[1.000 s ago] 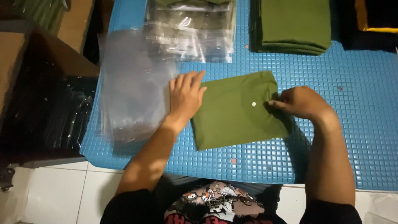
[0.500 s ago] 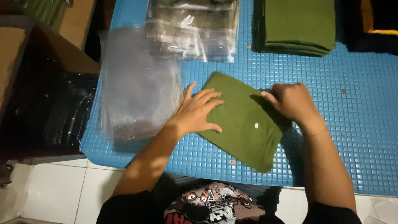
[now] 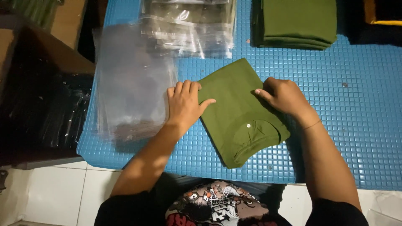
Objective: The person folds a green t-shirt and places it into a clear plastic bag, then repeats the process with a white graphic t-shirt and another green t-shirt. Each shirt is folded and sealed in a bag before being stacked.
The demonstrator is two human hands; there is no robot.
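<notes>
We see a folded olive-green polo shirt (image 3: 234,109) lying flat at the centre of the frame, turned diagonally, its collar and one white button toward the lower edge, its far corner pointing toward the top.

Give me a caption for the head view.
Both hands, left hand and right hand, press a folded green shirt on blue mat.

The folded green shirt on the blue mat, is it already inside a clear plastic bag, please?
No, the folded green shirt lies bare on the blue mat, beside the clear plastic bags.
</notes>
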